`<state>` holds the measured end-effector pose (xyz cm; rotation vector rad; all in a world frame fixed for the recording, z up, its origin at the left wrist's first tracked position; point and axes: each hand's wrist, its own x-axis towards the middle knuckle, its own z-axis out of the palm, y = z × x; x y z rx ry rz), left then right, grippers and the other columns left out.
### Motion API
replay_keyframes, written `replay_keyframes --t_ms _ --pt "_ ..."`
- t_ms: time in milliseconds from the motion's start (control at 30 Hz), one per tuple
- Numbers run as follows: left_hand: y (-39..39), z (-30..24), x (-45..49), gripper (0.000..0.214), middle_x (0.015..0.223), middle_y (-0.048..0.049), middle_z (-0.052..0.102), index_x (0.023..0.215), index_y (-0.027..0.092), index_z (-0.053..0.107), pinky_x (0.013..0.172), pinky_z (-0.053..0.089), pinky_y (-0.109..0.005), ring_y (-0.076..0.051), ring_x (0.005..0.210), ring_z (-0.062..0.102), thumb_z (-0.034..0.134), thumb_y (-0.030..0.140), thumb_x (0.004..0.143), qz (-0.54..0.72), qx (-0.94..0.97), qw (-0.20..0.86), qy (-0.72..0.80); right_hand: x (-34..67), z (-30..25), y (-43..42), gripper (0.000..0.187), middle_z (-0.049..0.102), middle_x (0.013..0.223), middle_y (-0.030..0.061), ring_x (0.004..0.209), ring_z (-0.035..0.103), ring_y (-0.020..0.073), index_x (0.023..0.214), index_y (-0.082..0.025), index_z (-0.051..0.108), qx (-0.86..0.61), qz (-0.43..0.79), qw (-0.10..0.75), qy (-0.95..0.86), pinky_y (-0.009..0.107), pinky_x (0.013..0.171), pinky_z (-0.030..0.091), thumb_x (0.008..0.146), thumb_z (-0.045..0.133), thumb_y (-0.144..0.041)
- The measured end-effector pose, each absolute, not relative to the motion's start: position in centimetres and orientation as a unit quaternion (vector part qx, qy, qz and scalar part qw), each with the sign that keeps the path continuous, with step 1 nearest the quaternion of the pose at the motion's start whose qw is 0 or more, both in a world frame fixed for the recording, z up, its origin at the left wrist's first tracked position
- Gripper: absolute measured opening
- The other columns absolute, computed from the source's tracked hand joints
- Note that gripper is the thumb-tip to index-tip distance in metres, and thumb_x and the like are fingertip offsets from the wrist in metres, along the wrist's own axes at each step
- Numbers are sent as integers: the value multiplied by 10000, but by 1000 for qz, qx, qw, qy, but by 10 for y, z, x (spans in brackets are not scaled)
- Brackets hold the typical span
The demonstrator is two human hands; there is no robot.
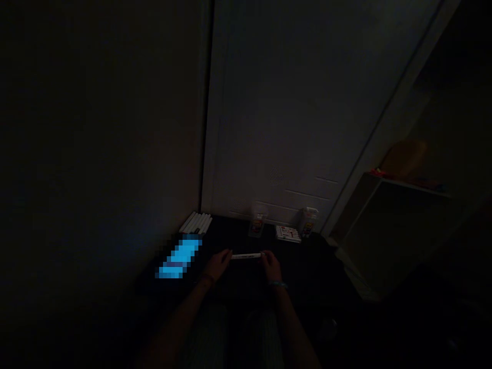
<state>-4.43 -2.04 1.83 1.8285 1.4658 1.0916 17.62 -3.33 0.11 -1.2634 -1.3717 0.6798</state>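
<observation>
Both of my hands hold one slim white marker [246, 255] level above the dark table [246, 284]. My left hand [219, 263] pinches its left end, and my right hand [271, 264] pinches its right end. Dark print shows faintly along the barrel. Beyond my left hand lies a row of several white markers [196, 223] side by side. Past my right hand sits a flat stack of similar white pieces [288, 233] with dark and reddish marks. The dim light hides finer detail.
A clear plastic case [257, 223] stands at the table's back, and another clear case [308, 221] stands further right. A blurred, glowing blue screen [180, 258] lies at left. A pale panel [277, 113] rises behind. Right of the table is a shelf unit [407, 187] with an orange object on top.
</observation>
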Motion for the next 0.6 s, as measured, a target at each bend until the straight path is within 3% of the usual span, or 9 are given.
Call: replay_keyframes --t_ms 333,600 --pt "-24 22 -43 403 631 -8 607 739 215 594 563 352 -224 -154 617 549 327 515 771 382 691 271 551 176 -5 -28 419 628 741 34 685 569 161 918 -174 599 -534 296 567 -553 242 614 421 731 466 -525" --pt "-16 14 -45 340 740 -1 630 812 226 580 664 391 -225 -150 712 571 388 501 753 383 694 286 538 178 -4 -29 401 629 805 33 738 573 163 944 -191 589 -534 277 584 -545 246 663 426 756 442 -513"
